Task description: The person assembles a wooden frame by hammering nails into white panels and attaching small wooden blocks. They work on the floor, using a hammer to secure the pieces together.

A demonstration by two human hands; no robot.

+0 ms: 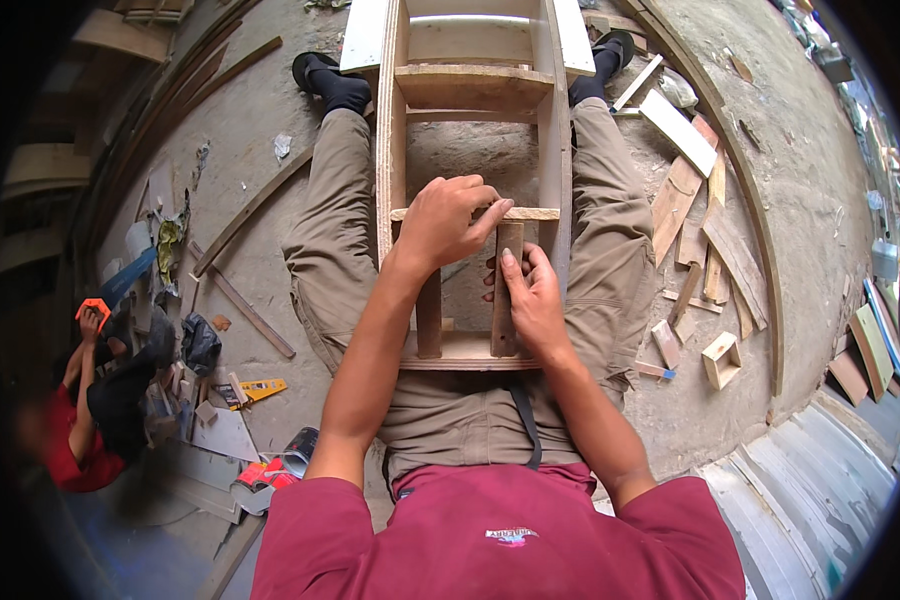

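A long wooden frame (382, 150) with crosspieces lies between my legs. Its near end rests close to my lap. My right hand (536, 305) grips a narrow wooden slat (508, 275), with the thumb on its top face and fingertips showing beyond its left side. This slat runs from a thin crosspiece (542, 214) to the near end board (455, 346). Over the crosspiece, my left hand (452, 220) has its fingers closed in a pinch by the slat's far end; what they hold, if anything, cannot be made out. A second slat (429, 315) stands to the left, partly behind my left wrist.
Wood offcuts (680, 200) and a small open wooden box (721, 360) lie on the floor at right. At left are a yellow handsaw (260, 390), a black plastic bag (201, 343) and cans (298, 452). Another person (85, 430) sits at far left holding an orange object.
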